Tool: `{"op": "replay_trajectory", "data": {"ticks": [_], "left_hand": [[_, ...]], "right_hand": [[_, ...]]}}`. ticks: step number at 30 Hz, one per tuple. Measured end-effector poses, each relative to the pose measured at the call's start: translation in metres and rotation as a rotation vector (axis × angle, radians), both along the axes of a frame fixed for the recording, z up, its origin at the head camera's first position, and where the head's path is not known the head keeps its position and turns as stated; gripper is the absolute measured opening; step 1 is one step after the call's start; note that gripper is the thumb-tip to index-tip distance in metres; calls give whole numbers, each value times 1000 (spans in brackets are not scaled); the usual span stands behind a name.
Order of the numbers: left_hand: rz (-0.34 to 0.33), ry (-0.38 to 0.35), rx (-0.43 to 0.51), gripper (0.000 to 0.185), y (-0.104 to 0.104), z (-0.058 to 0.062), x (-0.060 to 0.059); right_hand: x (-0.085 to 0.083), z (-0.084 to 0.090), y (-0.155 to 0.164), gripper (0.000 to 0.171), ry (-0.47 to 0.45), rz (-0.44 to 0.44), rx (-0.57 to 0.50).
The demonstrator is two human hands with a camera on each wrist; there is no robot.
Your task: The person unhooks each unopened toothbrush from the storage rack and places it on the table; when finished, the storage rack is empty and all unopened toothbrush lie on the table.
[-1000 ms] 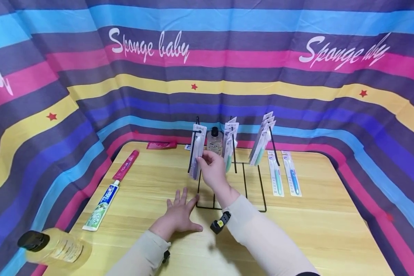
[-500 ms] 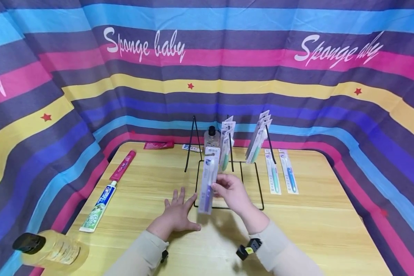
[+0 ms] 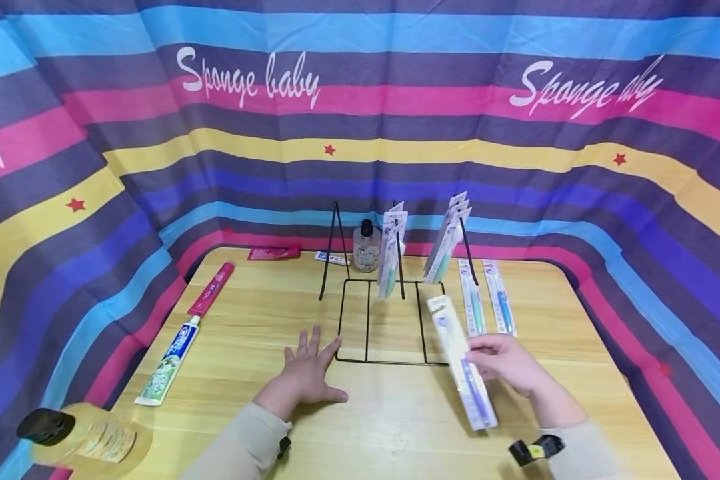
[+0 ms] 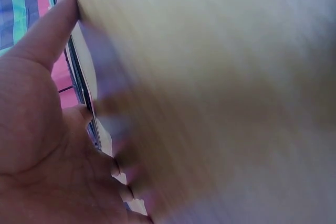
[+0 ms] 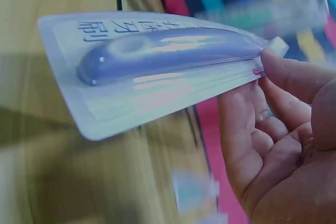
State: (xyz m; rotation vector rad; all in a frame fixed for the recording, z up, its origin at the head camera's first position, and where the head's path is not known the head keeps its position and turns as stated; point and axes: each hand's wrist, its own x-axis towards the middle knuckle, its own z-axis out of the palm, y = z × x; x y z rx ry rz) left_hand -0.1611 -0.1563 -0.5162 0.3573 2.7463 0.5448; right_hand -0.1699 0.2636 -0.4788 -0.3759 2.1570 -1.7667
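Note:
My right hand (image 3: pixel 504 360) pinches a packaged purple toothbrush (image 3: pixel 462 363) and holds it just above the wooden table (image 3: pixel 396 427), to the right of the black wire rack (image 3: pixel 384 320). In the right wrist view the thumb and fingers (image 5: pixel 283 72) grip the pack's (image 5: pixel 157 66) end. My left hand (image 3: pixel 306 370) lies flat on the table with fingers spread, by the rack's front left corner. The left wrist view shows that palm (image 4: pixel 37 145) against the wood, blurred. More toothbrush packs (image 3: pixel 391 257) hang on the rack's middle and right (image 3: pixel 447 243) pegs; the left peg (image 3: pixel 334 250) is bare.
Two toothbrush packs (image 3: pixel 486 303) lie flat at the right of the rack. A toothpaste tube (image 3: pixel 171 360) and a red tube (image 3: pixel 210 288) lie at the left. A clear bottle (image 3: pixel 366 247) stands behind the rack, a yellow bottle (image 3: pixel 84 437) at the near left. Striped cloth (image 3: pixel 360 133) surrounds the table.
My right hand has taken the purple toothbrush pack off the left peg and carried it down and to the right of the rack. The left hand has stayed put.

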Motion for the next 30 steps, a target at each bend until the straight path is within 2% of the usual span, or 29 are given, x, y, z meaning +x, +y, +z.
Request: {"op": "replay_trajectory", "data": {"ticks": [4,8,14,19,23,30], "left_hand": [[3,0,-6,118,-1,-1,0],[-2,1,-18,119,-2,-5,-2],[-4,0,-15,119,-1,-6,-2],[-3,2,-2,120,-1,-6,-1],[-5,3,-11,120,-2,-6,-2],[-9,-3,-16,120,-3,-7,-2]], "right_hand": [[-13,-7,54,19,-81,-110,-52],[-29,-7,92,23,-111,-250,-48],[-59,3,120,51,-4,-487,204],[-87,3,136,52,-11,-633,329],[-104,-5,142,50,-50,-683,370],[-126,-18,150,47,-77,-679,470]]}}
